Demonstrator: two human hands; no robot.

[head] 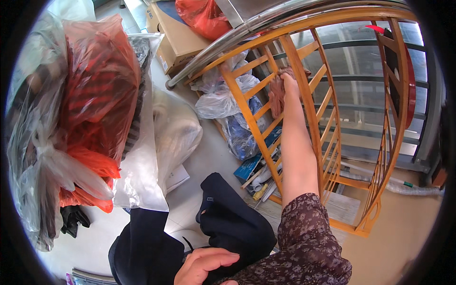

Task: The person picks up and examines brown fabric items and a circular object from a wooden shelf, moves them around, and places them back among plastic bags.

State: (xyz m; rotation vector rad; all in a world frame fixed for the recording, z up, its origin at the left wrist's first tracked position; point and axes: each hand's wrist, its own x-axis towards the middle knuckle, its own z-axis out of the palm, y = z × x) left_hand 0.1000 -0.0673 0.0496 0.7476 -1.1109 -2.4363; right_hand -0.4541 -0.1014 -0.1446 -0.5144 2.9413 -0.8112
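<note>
My right hand reaches far forward and grips a brownish-pink cloth. The cloth lies against the slats of a wooden rack, whose light-brown uprights stand on both sides of my forearm. Part of the cloth is hidden behind my hand and an upright. Low in the view, my left hand hovers near dark clothing over my legs. Its fingers are bent and the thumb is apart, with nothing seen between them; the lower part is cut off by the picture's edge.
Large bags of clear and red plastic fill the left side. A cardboard box stands beyond, near a curved metal rail. Behind the rack lie knotted plastic bags and several tools. Dark metal bars run along the right.
</note>
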